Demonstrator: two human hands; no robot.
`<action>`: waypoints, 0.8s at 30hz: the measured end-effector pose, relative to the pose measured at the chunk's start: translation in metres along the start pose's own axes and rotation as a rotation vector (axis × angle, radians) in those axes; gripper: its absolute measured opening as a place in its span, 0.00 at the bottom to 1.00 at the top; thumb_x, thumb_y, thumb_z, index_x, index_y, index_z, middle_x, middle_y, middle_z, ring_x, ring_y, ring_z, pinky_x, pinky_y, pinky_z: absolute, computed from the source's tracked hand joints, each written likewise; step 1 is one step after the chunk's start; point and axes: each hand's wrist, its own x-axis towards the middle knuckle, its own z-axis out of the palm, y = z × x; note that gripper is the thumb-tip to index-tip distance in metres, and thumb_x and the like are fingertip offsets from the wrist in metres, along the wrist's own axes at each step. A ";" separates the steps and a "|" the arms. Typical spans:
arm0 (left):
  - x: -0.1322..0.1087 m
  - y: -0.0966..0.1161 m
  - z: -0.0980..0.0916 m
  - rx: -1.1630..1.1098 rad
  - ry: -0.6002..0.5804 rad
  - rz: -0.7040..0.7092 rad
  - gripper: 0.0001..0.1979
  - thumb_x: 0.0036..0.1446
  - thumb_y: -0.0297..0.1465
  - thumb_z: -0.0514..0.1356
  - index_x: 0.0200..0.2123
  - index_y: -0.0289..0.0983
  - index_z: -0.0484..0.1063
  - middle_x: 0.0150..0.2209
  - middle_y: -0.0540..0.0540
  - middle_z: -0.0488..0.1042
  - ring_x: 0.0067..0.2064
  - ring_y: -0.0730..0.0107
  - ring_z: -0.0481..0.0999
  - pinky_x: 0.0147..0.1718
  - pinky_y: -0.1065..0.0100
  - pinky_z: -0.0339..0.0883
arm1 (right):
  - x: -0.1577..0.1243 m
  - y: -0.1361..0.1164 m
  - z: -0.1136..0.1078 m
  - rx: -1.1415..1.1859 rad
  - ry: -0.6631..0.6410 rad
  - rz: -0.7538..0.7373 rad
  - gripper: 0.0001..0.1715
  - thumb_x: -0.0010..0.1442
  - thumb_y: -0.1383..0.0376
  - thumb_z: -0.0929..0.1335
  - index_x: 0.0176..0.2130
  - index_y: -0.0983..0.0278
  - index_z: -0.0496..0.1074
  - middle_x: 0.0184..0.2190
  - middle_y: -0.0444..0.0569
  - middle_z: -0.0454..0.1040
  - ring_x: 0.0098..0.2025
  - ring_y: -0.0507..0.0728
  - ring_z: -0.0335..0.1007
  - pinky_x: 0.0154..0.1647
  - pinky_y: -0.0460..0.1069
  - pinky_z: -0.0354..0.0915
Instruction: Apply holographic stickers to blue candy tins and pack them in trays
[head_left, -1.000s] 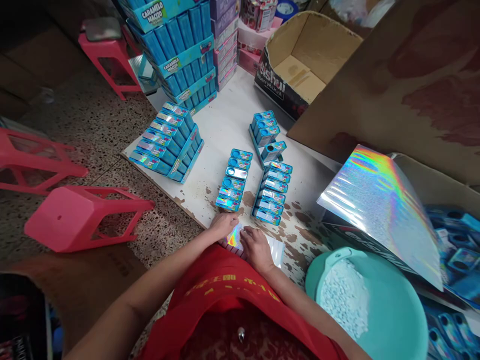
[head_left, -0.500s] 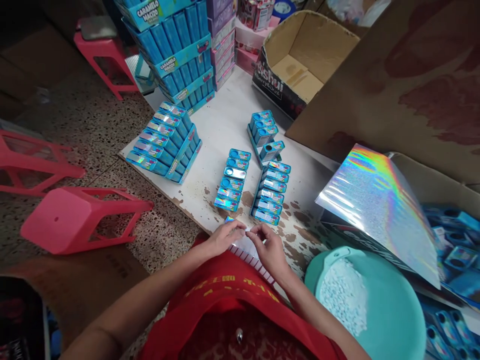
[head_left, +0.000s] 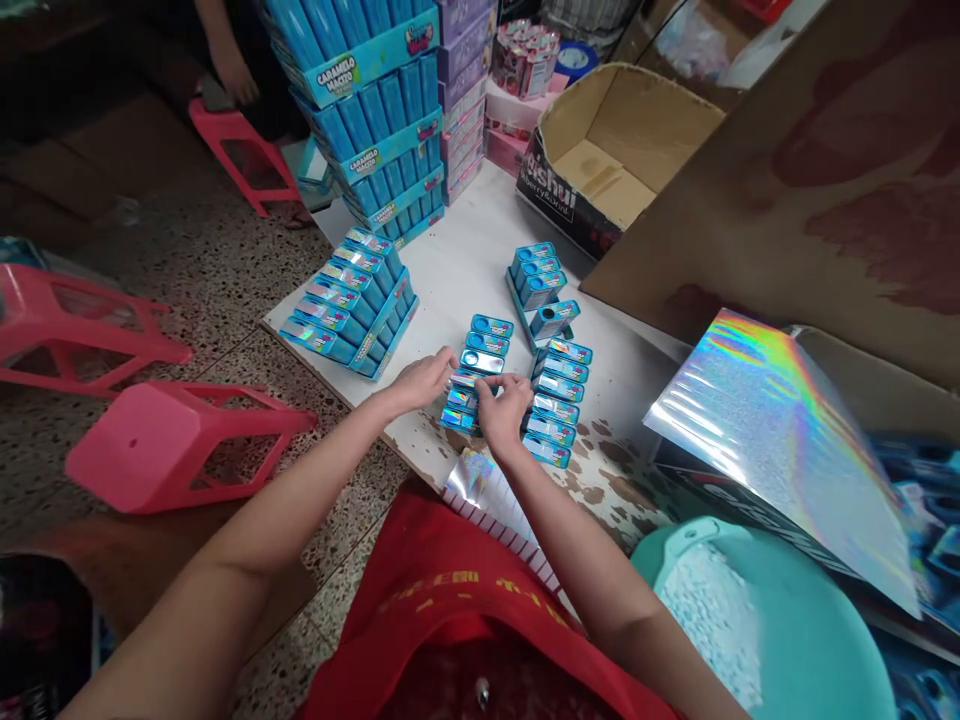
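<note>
My left hand (head_left: 427, 381) is at the left end of the middle row of blue candy boxes (head_left: 491, 327), its fingertips pinched together. My right hand (head_left: 504, 408) reaches over the same row from the right, thumb and fingers closed. Between the fingertips a narrow shiny sticker (head_left: 464, 381) lies across the top of one box; the fingers partly cover it. Two boxes nearer me have similar rainbow strips, while the farther ones show round windows in their lids. A shiny sheet of stickers (head_left: 474, 476) lies at the table edge by my lap.
To the right of the row stands a tray of blue boxes (head_left: 556, 388), with a part-filled tray (head_left: 541, 270) behind. More filled trays (head_left: 375, 140) are stacked at the left back. A teal basin (head_left: 817, 620) with white pieces and a large holographic sheet (head_left: 757, 420) are at right. Pink stools (head_left: 135, 440) stand left.
Both hands have moved forward from the sticker sheet at my lap to the middle row of boxes. A person's arm has come into view by the far stool.
</note>
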 end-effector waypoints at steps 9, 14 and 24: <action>0.005 -0.018 0.051 -0.184 0.095 -0.293 0.15 0.59 0.29 0.48 0.49 0.36 0.63 0.35 0.45 0.75 0.40 0.63 0.73 0.42 0.63 0.65 | 0.005 0.019 0.017 0.045 0.072 0.076 0.13 0.50 0.62 0.67 0.37 0.63 0.63 0.38 0.53 0.65 0.41 0.59 0.62 0.43 0.53 0.60; -0.011 -0.007 0.074 -0.481 0.238 -0.197 0.25 0.65 0.41 0.39 0.55 0.35 0.63 0.50 0.42 0.73 0.54 0.65 0.68 0.52 0.65 0.61 | 0.013 0.021 0.018 0.064 0.052 0.065 0.14 0.50 0.59 0.67 0.36 0.62 0.61 0.37 0.51 0.67 0.40 0.59 0.63 0.44 0.53 0.61; -0.091 -0.013 0.096 -0.117 0.059 -0.365 0.16 0.60 0.39 0.49 0.32 0.37 0.71 0.35 0.44 0.75 0.40 0.64 0.73 0.42 0.66 0.63 | -0.083 0.056 -0.065 0.060 -0.294 -0.204 0.08 0.61 0.61 0.61 0.34 0.61 0.65 0.32 0.47 0.70 0.37 0.56 0.66 0.41 0.50 0.63</action>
